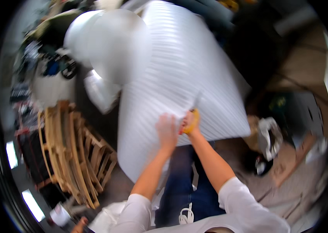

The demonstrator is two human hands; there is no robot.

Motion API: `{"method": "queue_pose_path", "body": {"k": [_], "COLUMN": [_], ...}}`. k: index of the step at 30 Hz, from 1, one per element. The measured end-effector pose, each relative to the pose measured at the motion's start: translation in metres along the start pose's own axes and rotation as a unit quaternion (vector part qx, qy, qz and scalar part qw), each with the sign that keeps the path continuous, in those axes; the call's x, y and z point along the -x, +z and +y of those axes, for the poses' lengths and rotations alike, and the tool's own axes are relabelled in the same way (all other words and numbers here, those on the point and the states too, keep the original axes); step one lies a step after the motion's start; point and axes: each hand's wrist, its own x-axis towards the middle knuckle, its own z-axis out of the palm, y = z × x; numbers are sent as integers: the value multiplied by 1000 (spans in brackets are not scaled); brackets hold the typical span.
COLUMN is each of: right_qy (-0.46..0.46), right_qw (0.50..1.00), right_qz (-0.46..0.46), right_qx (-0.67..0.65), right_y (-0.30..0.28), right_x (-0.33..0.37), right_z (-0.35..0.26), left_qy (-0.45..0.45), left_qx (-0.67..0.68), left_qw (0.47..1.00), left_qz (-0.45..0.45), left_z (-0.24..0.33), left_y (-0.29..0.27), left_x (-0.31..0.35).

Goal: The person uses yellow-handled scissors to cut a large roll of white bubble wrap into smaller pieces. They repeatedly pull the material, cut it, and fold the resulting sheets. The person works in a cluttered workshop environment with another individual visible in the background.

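Observation:
A large white ribbed sheet of packing foam (179,62) spreads out in front of me, its near edge by my legs. My right hand (192,123) is closed round scissors (196,113) with yellow and red handles. The scissors' blades point away from me over the foam sheet, blurred by motion. Just left of them, my left hand (166,130) grips the sheet, its fingers smeared and partly indistinct. Part of the sheet hangs lower, to the left of my left forearm. Whether the blades are parted cannot be made out.
Bulky, blurred white rolled material (113,44) stands at the far left of the sheet. Wooden pallets (72,151) lean at the left. On the right are a white plastic bag (269,136), brown cardboard (294,161) and a grey box (307,114).

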Motion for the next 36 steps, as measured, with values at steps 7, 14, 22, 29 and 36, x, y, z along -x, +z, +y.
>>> {"method": "queue_pose_path", "body": {"k": [7,14,22,29,36], "right_qy": [-11,56,110,249,219], "right_qw": [996,989,992,968,976], "right_qz": [88,106,51,-5,-4], "right_qx": [-8,81,29,42,8], "right_y": [25,39,15,12,21], "right_x": [19,8,-24,-54,-57], "right_z": [-35,-98,-120,-149,-164], "left_qy": [19,-47,-88,-167,-356], "left_qx": [174,137,100,34,257], "left_qw": [984,989,990,983,889], "left_qz": [-20,-34,-44,-68,-133], "left_z": [20,40,57,68,130], "left_y": [-24,-18,-30,-29,10], "left_x": [-45,-69,-66,-65,-66]}}
